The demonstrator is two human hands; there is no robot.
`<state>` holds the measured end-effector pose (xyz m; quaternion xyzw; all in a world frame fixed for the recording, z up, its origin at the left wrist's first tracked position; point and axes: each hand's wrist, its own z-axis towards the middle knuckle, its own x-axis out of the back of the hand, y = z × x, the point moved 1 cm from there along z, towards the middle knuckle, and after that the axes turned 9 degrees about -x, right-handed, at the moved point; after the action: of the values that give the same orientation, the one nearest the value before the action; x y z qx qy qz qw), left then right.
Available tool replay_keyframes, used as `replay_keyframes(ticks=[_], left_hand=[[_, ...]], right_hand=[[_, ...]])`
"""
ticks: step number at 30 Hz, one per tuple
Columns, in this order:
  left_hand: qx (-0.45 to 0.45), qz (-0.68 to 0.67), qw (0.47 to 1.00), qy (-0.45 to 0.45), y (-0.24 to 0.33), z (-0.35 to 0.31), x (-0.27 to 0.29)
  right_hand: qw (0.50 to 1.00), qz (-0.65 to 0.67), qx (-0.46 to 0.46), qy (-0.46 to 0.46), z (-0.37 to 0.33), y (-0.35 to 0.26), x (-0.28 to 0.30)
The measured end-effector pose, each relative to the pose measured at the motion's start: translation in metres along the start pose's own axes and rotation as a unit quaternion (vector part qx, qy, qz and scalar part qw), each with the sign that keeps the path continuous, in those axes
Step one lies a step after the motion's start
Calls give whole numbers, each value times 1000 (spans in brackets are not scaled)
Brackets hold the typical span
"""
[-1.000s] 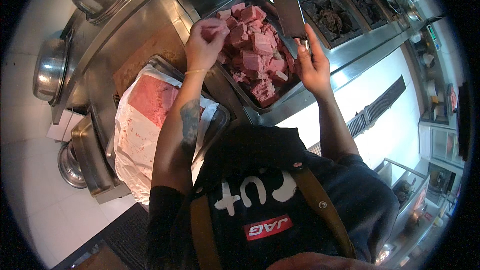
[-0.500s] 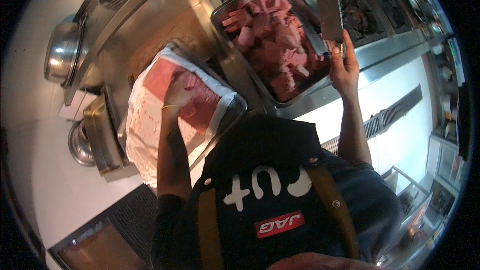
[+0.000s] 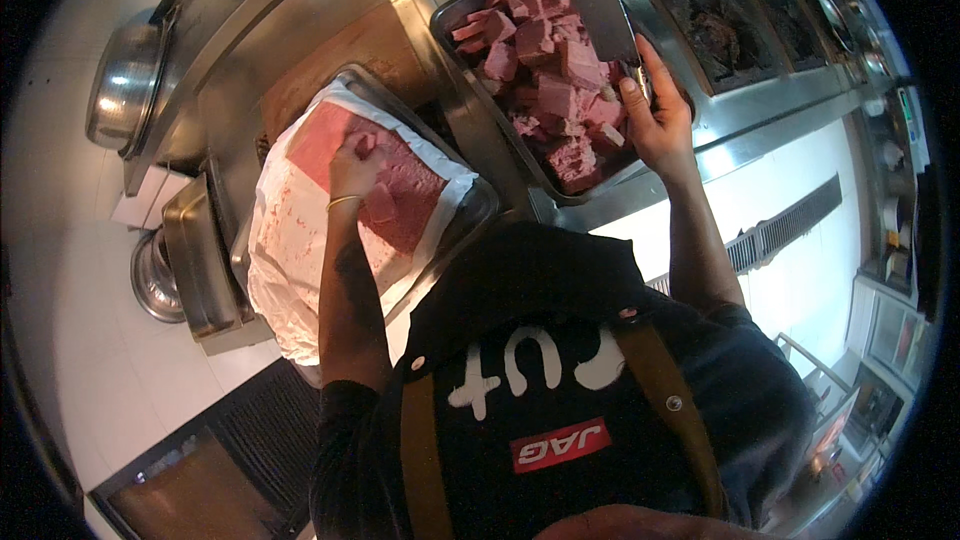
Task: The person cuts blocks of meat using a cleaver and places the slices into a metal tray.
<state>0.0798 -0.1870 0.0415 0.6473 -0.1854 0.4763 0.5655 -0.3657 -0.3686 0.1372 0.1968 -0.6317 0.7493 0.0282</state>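
Observation:
My left hand (image 3: 353, 175), a yellow band at its wrist, rests over a slab of minced-looking red meat (image 3: 408, 210). Its fingers are curled together; pinkish bits show at the tips, but what they hold is unclear. A thin pale-pink slice (image 3: 380, 204) lies beside the hand. White paper (image 3: 285, 265) lines the metal tray (image 3: 482, 210) under the slab. My right hand (image 3: 662, 130) grips the handle of a cleaver (image 3: 592, 2), its broad blade tilted over the right part of a deep tray (image 3: 515, 155) heaped with pink meat chunks (image 3: 560, 65).
Behind the paper-lined tray lies a brown board (image 3: 345, 55) on the steel counter (image 3: 235, 80). Stove burners (image 3: 715, 30) are at the right. Metal bowls (image 3: 125, 85) and a rectangular steel pan (image 3: 200, 250) stand left. A floor drain grate (image 3: 790, 225) runs at the right.
My right hand has carried the cleaver leftward, so its blade now hangs over the tray of chunks. My left hand has shifted slightly up and left on the slab, uncovering the pale slice.

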Motion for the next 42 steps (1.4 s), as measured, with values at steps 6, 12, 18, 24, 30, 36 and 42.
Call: replay_keyframes(ticks=[6,12,18,24,30,36,42], left_hand=[[20,-322,946,-33,140,36,3],[-290,-215,930,-68,277,49,-25],[-105,98,988,-65,165,-6,8],[33,170,977,-123,12,-99,11],[45,56,997,-40,7,-96,7],[-12,113,993,-17,8,-95,3],[-7,80,994,-78,-10,-87,8]], right_hand=[[988,135,-62,28,-11,27,14],[990,84,-67,86,-4,20,37],[992,-40,-83,84,-10,35,71],[959,-282,14,9,12,64,41],[879,-452,-111,-99,65,53,33],[904,-413,-100,41,22,64,88],[916,-320,-241,-27,-46,83,79]])
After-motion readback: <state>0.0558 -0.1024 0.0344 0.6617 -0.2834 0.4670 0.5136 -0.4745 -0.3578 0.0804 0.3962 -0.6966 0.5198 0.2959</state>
